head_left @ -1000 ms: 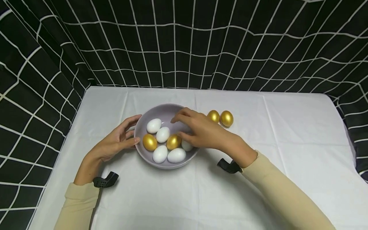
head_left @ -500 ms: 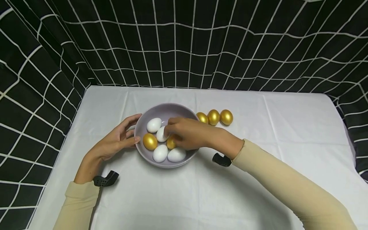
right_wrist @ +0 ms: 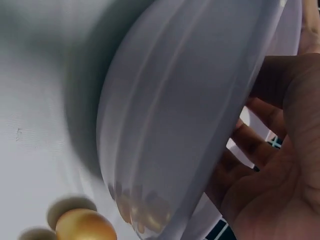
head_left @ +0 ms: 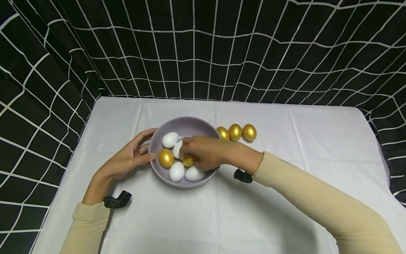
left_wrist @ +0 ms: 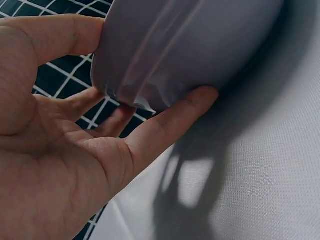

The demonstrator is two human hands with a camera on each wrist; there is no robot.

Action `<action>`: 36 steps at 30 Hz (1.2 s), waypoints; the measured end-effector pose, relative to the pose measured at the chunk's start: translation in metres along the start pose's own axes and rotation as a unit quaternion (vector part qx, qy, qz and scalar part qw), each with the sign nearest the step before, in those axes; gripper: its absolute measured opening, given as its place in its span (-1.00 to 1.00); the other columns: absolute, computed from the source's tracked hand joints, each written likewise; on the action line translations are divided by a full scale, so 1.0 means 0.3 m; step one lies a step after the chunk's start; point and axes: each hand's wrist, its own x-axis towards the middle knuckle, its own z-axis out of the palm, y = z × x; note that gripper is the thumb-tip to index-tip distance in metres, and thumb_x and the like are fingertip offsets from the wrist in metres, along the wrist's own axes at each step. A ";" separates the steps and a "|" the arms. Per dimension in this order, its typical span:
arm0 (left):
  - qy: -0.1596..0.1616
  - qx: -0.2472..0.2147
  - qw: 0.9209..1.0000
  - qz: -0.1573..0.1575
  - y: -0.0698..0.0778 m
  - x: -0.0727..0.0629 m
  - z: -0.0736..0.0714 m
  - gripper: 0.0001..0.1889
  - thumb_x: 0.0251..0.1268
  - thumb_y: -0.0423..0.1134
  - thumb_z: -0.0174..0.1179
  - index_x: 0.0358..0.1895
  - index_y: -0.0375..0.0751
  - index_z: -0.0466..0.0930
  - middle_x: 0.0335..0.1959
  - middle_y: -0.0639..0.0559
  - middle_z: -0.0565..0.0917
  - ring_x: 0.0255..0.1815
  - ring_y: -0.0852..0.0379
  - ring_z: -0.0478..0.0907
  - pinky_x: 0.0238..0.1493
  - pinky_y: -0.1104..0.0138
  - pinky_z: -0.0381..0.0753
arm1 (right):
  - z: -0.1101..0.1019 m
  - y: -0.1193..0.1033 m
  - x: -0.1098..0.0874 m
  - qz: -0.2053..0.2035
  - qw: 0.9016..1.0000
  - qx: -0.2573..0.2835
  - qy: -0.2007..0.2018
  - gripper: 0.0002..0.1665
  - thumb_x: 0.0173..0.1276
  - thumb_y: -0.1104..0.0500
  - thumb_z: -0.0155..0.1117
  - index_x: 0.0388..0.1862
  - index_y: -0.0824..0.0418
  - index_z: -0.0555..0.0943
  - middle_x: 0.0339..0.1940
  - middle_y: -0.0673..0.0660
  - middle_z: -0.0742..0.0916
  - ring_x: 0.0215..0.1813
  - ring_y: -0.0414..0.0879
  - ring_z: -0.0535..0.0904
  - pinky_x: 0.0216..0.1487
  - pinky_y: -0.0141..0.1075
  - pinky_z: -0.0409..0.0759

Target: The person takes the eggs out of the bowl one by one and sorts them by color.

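A grey-purple bowl point(head_left: 190, 123) holds several white eggs and two visible golden eggs. My left hand point(head_left: 128, 157) holds the bowl's left side, its thumb at the rim; in the left wrist view, fingers point(left_wrist: 170, 122) reach along the lower outside wall. My right hand point(head_left: 206, 151) reaches into the bowl over the right rim, thumb and fingers curled round a golden egg point(head_left: 188, 161). Beside that egg are a white egg point(head_left: 177, 150), partly covered by the fingers, and another white egg point(head_left: 195, 174). At the left lies the other golden egg point(head_left: 166, 158). In the right wrist view the bowl wall hides the fingertips.
Three golden eggs stand in a row on the white cloth right of the bowl: the nearest golden egg point(head_left: 223, 133), a middle golden egg point(head_left: 235, 132) and an outer golden egg point(head_left: 249, 132). A black curtain with white grid lines point(head_left: 203, 53) rises behind the table point(head_left: 317, 141).
My right hand has moved lower and left inside the bowl, closing its fingers round the golden egg. The egg nearest the bowl outside has come into sight. My left hand stays at the bowl.
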 end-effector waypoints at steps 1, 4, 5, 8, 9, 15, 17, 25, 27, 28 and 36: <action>0.000 0.000 1.000 0.001 -0.001 0.001 0.000 -0.14 0.50 -0.47 0.18 0.72 -0.06 -0.07 0.72 -0.15 0.05 0.62 -0.25 0.28 0.18 0.25 0.75 | 0.000 -0.001 0.000 0.003 1.000 -0.002 -0.004 -0.57 0.33 0.42 0.28 0.11 0.09 0.70 -0.01 0.05 0.67 -0.02 -0.07 0.55 0.19 -0.18 0.56; -0.002 -0.003 1.000 0.001 -0.007 0.003 0.002 -0.14 0.50 -0.48 0.18 0.72 -0.07 -0.07 0.72 -0.15 0.05 0.63 -0.27 0.26 0.19 0.25 0.75 | 0.001 -0.002 0.001 0.010 1.000 -0.006 -0.014 -0.53 0.34 0.40 0.28 0.19 0.09 0.69 0.07 0.08 0.67 0.02 -0.05 0.57 0.23 -0.16 0.58; -0.003 -0.004 1.000 0.002 -0.008 0.003 0.003 -0.14 0.50 -0.48 0.17 0.72 -0.07 -0.07 0.72 -0.15 0.04 0.63 -0.27 0.25 0.19 0.25 0.75 | 0.002 -0.002 0.001 0.013 1.000 -0.006 -0.016 -0.53 0.36 0.39 0.29 0.22 0.09 0.68 0.09 0.09 0.66 0.02 -0.04 0.58 0.23 -0.16 0.58; -0.004 -0.006 1.000 0.005 -0.009 0.003 0.006 -0.14 0.50 -0.48 0.17 0.72 -0.07 -0.08 0.72 -0.14 0.04 0.63 -0.26 0.25 0.19 0.26 0.75 | 0.005 -0.002 0.002 0.020 1.000 -0.009 -0.021 -0.54 0.43 0.34 0.31 0.28 0.08 0.68 0.10 0.13 0.65 -0.03 -0.03 0.58 0.18 -0.16 0.59; -0.005 -0.007 1.000 0.006 -0.008 0.003 0.007 -0.14 0.50 -0.48 0.18 0.72 -0.07 -0.08 0.72 -0.14 0.04 0.63 -0.27 0.25 0.19 0.26 0.75 | 0.006 -0.002 0.001 0.023 0.999 -0.010 -0.023 -0.55 0.45 0.31 0.33 0.29 0.07 0.67 0.10 0.15 0.64 -0.06 -0.03 0.57 0.16 -0.17 0.59; -0.009 -0.007 1.000 0.010 -0.002 0.010 0.006 -0.14 0.51 -0.46 0.18 0.72 -0.07 -0.09 0.73 -0.13 0.02 0.64 -0.29 0.22 0.18 0.26 0.75 | 0.016 0.000 -0.005 0.026 1.000 -0.008 -0.016 -0.53 0.43 0.28 0.43 0.30 0.09 0.64 0.10 0.21 0.60 -0.15 -0.02 0.59 0.10 -0.20 0.62; -0.009 -0.007 1.000 0.009 0.001 0.012 0.005 -0.13 0.51 -0.46 0.18 0.72 -0.06 -0.09 0.72 -0.12 0.02 0.64 -0.28 0.23 0.18 0.26 0.75 | 0.021 0.002 -0.007 0.025 1.000 -0.007 -0.009 -0.53 0.43 0.28 0.43 0.29 0.10 0.64 0.11 0.21 0.60 -0.14 -0.02 0.59 0.11 -0.20 0.62; -0.005 -0.012 1.000 0.008 0.000 0.008 0.002 -0.13 0.50 -0.48 0.17 0.72 -0.07 -0.08 0.73 -0.13 0.02 0.64 -0.31 0.20 0.18 0.27 0.75 | 0.031 0.005 -0.007 0.012 1.000 -0.019 0.021 -0.52 0.38 0.33 0.42 0.27 0.17 0.66 0.13 0.15 0.67 0.03 -0.05 0.58 0.22 -0.17 0.61; -0.004 -0.013 1.000 0.007 -0.001 0.007 0.003 -0.13 0.50 -0.49 0.16 0.72 -0.06 -0.08 0.73 -0.13 0.02 0.65 -0.33 0.19 0.18 0.26 0.75 | 0.029 0.004 -0.006 0.006 0.999 -0.023 0.029 -0.51 0.34 0.34 0.42 0.25 0.18 0.66 0.12 0.14 0.67 0.03 -0.06 0.58 0.21 -0.18 0.61; -0.004 -0.013 1.000 0.006 -0.002 0.007 0.003 -0.13 0.50 -0.49 0.16 0.72 -0.06 -0.08 0.73 -0.13 0.02 0.65 -0.33 0.19 0.18 0.26 0.75 | 0.027 0.004 -0.006 0.003 0.999 -0.025 0.032 -0.51 0.32 0.35 0.42 0.24 0.18 0.66 0.10 0.13 0.67 0.01 -0.07 0.57 0.19 -0.18 0.60; -0.003 -0.009 1.000 0.004 -0.001 0.000 0.000 -0.13 0.50 -0.48 0.17 0.72 -0.04 -0.08 0.73 -0.13 0.02 0.64 -0.31 0.20 0.18 0.26 0.75 | 0.002 -0.005 -0.013 0.003 0.998 -0.010 0.057 -0.47 0.31 0.28 0.44 0.27 0.06 0.67 0.06 0.12 0.64 -0.09 -0.06 0.55 0.12 -0.19 0.58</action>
